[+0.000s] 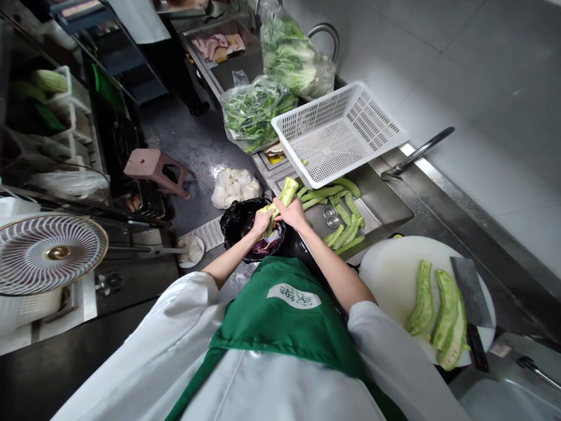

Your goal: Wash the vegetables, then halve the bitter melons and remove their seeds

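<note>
Both hands are on a pale green gourd piece (288,190) above a bin lined with a black bag (232,217). My left hand (263,220) is closed round its lower part. My right hand (293,213) grips it from the other side, fingers bent. Purple and pale scraps (268,243) lie in the bin. Several long green gourds (348,228) rest in the steel sink (381,202) to the right. On a round white cutting board (390,275) are larger gourd pieces (446,307) and a cleaver (471,292).
A white perforated basket (326,151) sits across the sink, near a faucet (421,153). Bagged greens (256,111) stand beyond. On the floor side are a stool (153,166) and a white bag (236,187). A fan (52,252) is at left; another person's legs (173,70) show behind.
</note>
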A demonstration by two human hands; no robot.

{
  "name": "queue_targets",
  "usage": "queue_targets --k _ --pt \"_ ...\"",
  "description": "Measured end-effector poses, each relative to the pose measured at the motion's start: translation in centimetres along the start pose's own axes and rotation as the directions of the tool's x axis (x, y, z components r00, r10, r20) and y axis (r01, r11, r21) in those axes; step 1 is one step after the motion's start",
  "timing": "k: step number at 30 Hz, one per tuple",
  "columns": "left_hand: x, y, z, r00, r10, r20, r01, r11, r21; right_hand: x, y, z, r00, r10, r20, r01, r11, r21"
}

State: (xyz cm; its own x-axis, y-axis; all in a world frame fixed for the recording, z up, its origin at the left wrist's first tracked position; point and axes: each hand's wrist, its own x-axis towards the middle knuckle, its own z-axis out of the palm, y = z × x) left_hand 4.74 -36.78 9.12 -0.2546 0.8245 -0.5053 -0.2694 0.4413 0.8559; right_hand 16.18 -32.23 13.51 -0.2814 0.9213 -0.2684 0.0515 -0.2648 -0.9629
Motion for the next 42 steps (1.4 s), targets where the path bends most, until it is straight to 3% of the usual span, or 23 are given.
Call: queue_targets --k 4,10,12,14,17,19,24,29,37,42 --pt "0.4 0.2 -0.6 0.996 0.068 -0.053 -0.065 0.997 0.049 0.4 -0.3 0.3 1.000 0.013 -0.002 -0.013 0.995 0.103" --pt "0.8 1.1 -2.0 0.945 0.309 -0.102 -0.295 0.946 0.136 0.4 -1.1 0.4 0.996 -0.052 0.070 0.042 0.990 0.136" --pt "0.8 1.3 -2.8 0.968 0.243 -0.065 -0.235 0.966 0.107 0.3 -1.3 0.5 0.994 -0.080 0.071 0.072 0.992 0.104" --pt "0.6 1.5 -3.6 0.998 0.048 0.039 -0.050 0.997 0.052 0.3 -1.5 0.4 0.992 -0.107 0.060 0.102 0.991 0.091" --pt "0.3 1.5 -4.2 0.951 -0.232 0.203 0.242 0.970 -0.024 0.4 -1.7 0.3 0.987 -0.148 0.057 0.143 0.987 0.071" --pt "0.3 1.4 -4.1 0.939 -0.279 0.200 0.298 0.952 -0.071 0.4 -1.6 0.3 0.986 -0.154 0.057 0.153 0.988 0.030" --pt "1.2 1.0 -2.8 0.976 -0.216 0.006 0.216 0.975 -0.058 -0.1 -0.9 1.1 0.984 -0.177 0.027 0.178 0.984 -0.032" --pt "1.9 0.5 -1.9 0.985 -0.135 -0.106 0.128 0.989 -0.068 -0.1 -0.8 1.3 0.983 -0.183 0.034 0.184 0.983 -0.014" --pt "1.8 0.2 -2.2 0.996 0.026 -0.085 -0.032 0.997 -0.064 0.8 -1.7 0.1 0.991 -0.137 -0.002 0.135 0.976 0.173" --pt "1.5 -0.3 -3.1 0.998 0.052 -0.032 -0.054 0.997 -0.048 1.4 -1.9 -0.9 0.995 -0.097 0.005 0.092 0.958 0.273"
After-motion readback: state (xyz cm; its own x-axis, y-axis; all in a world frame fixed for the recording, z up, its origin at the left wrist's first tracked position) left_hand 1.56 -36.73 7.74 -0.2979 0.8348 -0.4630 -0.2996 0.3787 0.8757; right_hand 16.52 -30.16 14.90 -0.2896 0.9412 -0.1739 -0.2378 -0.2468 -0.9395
